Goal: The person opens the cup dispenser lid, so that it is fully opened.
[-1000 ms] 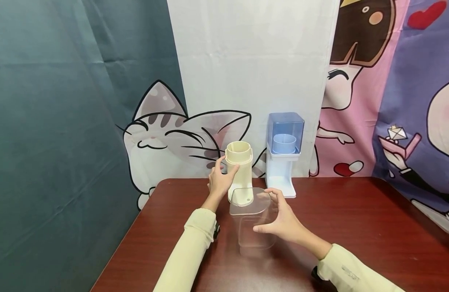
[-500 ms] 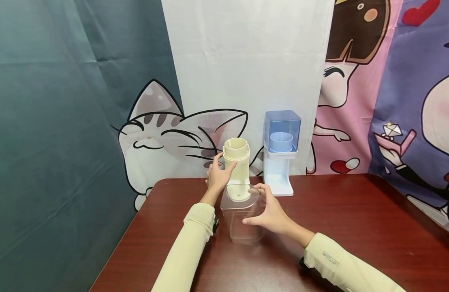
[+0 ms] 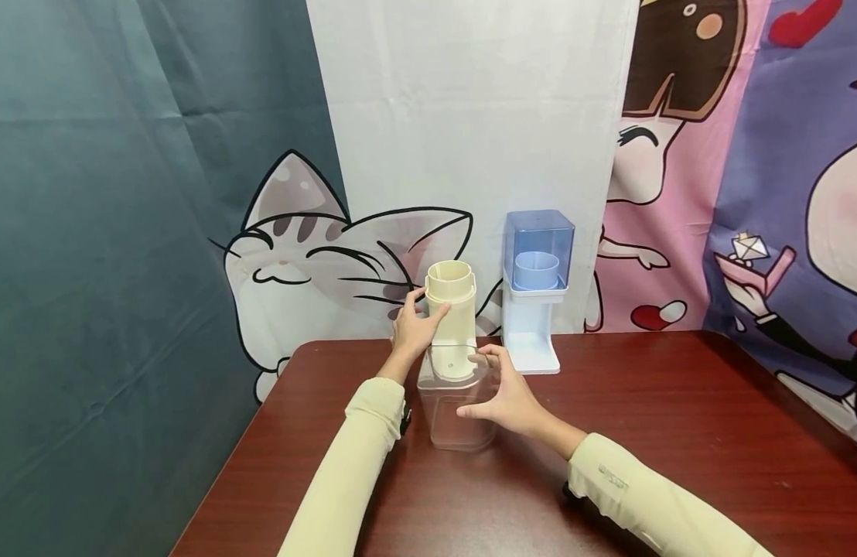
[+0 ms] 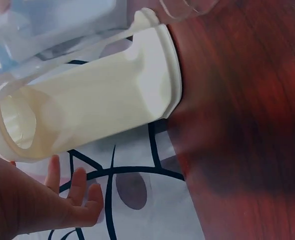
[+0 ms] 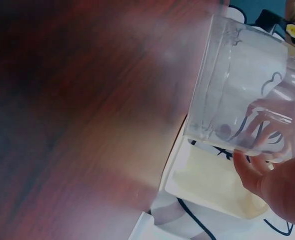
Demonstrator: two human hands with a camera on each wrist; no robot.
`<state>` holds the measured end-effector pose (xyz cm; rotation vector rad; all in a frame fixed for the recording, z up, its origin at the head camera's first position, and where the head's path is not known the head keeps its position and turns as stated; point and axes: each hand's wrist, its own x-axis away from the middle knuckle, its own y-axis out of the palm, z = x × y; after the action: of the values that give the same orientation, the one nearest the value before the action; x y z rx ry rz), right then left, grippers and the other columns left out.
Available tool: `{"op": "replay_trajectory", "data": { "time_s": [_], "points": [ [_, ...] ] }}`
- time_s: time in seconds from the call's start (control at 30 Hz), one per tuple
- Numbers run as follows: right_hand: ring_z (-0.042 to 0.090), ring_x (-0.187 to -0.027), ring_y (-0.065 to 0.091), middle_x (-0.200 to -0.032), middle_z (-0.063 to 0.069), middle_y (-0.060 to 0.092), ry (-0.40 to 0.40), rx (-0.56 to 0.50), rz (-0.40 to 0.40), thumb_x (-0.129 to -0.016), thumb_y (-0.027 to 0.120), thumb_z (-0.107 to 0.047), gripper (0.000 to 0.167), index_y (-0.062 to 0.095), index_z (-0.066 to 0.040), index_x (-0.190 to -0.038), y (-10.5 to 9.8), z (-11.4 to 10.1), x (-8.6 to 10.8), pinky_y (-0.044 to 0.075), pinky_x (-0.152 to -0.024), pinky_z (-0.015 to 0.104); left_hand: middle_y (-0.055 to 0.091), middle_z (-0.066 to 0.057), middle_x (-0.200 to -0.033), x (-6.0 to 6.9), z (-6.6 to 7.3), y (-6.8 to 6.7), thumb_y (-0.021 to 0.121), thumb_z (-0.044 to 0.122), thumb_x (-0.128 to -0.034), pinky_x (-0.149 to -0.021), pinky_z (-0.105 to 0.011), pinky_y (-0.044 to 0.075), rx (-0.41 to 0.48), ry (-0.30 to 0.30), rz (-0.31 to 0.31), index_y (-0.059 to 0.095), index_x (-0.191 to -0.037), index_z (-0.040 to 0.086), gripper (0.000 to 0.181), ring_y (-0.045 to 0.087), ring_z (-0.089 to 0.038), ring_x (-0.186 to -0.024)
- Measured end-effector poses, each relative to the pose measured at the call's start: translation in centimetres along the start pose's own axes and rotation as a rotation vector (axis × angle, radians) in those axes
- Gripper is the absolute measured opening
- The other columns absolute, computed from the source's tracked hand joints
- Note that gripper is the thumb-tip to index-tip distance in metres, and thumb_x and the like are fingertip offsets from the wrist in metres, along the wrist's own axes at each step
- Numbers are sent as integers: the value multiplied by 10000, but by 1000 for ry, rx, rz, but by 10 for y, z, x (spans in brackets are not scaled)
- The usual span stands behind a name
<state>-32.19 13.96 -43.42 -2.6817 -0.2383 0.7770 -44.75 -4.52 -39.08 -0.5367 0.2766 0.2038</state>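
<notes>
A cream dispenser stand with an open round collar on top stands upright near the table's back edge. My left hand holds its upper left side, the thumb across the front; in the left wrist view the other fingers lie beside the collar. Just in front of the stand, a clear plastic container is gripped by my right hand from its right side. Through its clear wall the stand's base shows. Whether the container touches the table cannot be told. In the right wrist view the container overlaps the cream stand.
To the right of the cream stand is a similar white stand with a blue see-through cover over a light blue round collar. Both stand on a dark red wooden table. A cartoon-printed cloth hangs behind the table.
My right hand has carried the clear container left and away from me, closer to the cream stand. The left hand keeps its hold on the stand. The head view has shifted slightly.
</notes>
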Motion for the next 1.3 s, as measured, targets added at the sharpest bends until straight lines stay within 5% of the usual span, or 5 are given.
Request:
{"op": "replay_trajectory", "data": {
  "time_s": [0.23,0.5,0.7,0.93,1.3],
  "points": [
    [413,-1225,543,-1425,157,520,20,-17,-30,-644,944,-171,1063,277,-65,-1465,-4,19,-10,479,-937,558,517,-224,-1380,-1,1,-21,726,412,-880,-1001,-525,418,242,64,-41,494,-1447,175,657,486,-372,-1265],
    [372,-1206,568,-1444,119,508,80,36,-57,-644,943,-219,1055,299,-113,-1472,-11,25,-21,489,-952,514,630,-121,-1244,32,25,-51,664,105,-922,-906,-446,480,424,326,149,603,-1291,69,376,588,-358,-1067],
    [402,-1256,524,-1480,190,451,91,29,-89,-673,928,-184,1053,283,-92,-1499,-10,29,-28,501,-926,529,614,-123,-1289,72,43,-60,670,71,-879,-874,-449,479,352,392,92,580,-1317,72,447,575,-320,-1066],
    [418,-1262,521,-1515,257,363,66,19,-106,-722,895,-148,1048,240,-63,-1535,-15,32,-28,492,-936,542,559,-144,-1323,92,49,-52,685,109,-871,-828,-413,503,285,460,-4,543,-1354,93,504,563,-317,-1124],
    [435,-1264,503,-1541,178,382,-2,90,-25,-726,892,-149,1170,88,-134,-1576,-29,23,-35,444,-961,584,601,-60,-1196,101,50,-48,690,112,-819,-787,-389,471,257,500,182,622,-1261,113,447,568,-233,-991]
  ]
}}
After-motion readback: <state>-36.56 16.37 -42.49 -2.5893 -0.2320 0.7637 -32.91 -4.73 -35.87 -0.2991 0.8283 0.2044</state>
